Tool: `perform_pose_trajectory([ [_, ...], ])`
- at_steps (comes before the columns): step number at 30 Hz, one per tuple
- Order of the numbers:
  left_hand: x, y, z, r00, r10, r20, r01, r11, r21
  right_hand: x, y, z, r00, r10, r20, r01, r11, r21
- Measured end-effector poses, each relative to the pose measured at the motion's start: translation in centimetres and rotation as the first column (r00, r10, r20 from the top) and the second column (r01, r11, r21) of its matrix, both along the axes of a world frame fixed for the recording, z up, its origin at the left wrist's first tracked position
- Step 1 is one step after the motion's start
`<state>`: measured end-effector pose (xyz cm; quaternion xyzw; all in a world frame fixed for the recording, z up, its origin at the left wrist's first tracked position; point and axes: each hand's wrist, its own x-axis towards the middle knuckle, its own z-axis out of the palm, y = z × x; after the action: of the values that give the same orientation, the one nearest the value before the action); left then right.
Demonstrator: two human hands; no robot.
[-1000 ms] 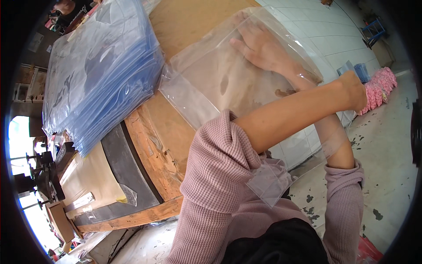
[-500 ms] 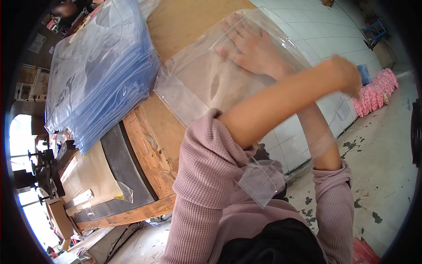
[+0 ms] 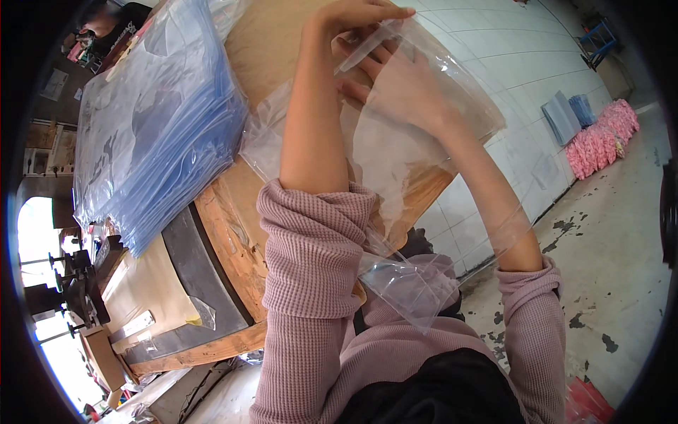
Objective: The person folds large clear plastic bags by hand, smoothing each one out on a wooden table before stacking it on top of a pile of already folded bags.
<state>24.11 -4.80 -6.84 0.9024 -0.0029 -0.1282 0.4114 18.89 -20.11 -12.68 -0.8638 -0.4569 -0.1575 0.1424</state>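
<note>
Brown card covered the counter (image 3: pixel 268 42), with a stack of blue-tinted plastic bags (image 3: pixel 152 120) at its left. A clear plastic bag (image 3: pixel 417 141) was held above the counter's right edge: its top strip was pinched by the left hand (image 3: pixel 353 21) fingers, while the right hand (image 3: pixel 395 85) was spread flat inside.

Stack of blue-tinted plastic bags (image 3: pixel 152 120) on wooden table (image 3: pixel 229 233); pink heap (image 3: pixel 600 138) against tiled wall (image 3: pixel 508 56).

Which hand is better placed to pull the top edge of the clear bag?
Probably the left hand: its fingers already touch the top edge of the clear bag. The right hand lies flat against the bag, lower down.
</note>
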Motion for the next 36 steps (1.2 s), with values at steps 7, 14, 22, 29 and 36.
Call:
perform_pose_trajectory([
  [7, 3.0, 1.6, -3.2, 0.924, -0.270, 0.271, 0.277, 0.961, 0.012, -5.1, -3.8, 0.1, 0.999, -0.031, 0.013, 0.032, 0.995, -0.093],
  [14, 1.2, 0.0, -1.6, 0.974, -0.153, 0.168, 0.104, 0.958, 0.269, -13.2, -13.7, 5.9, 0.809, 0.082, -0.583, -0.380, 0.830, -0.410],
  [22, 1.7, -1.2, -1.7, 0.972, -0.167, 0.164, 0.127, 0.964, 0.234, -3.9, -21.4, 9.9, 0.900, -0.094, -0.426, 0.223, 0.938, 0.265],
  [29, 1.9, -0.6, -3.0, 0.963, -0.149, 0.224, 0.108, 0.977, 0.184, -0.8, -22.0, 3.9, 0.300, -0.105, -0.948, 0.269, 0.963, -0.022],
  [36, -0.2, -4.7, -2.2, 0.903, -0.219, 0.369, 0.125, 0.957, 0.262, -5.9, -22.1, 3.5, 0.386, -0.054, -0.921, 0.356, 0.930, 0.094],
])
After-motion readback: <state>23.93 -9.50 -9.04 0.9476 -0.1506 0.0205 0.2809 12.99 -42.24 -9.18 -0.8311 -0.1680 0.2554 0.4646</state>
